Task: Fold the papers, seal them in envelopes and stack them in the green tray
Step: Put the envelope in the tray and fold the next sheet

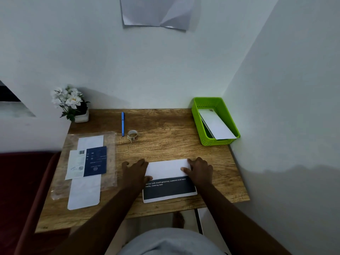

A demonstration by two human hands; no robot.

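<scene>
Paper [166, 169] part-folded at near centre of bench [165, 140], long axis left-right, pressed flat between left hand [135, 169] and right hand [199, 169], equally near, fingers extended; green tray [199, 126] far right.

A small wooden table [165, 137] with a brown grain top stands pushed into a corner where two plain pale walls [128, 67] meet. A creased grey sheet [156, 11] hangs on the far wall above it. At the table's far left corner sits a white pot of white flowers [70, 103]. Left of the table lies a dark red seat or cushion [24, 190]. The light is dim, brighter low on the right wall
</scene>
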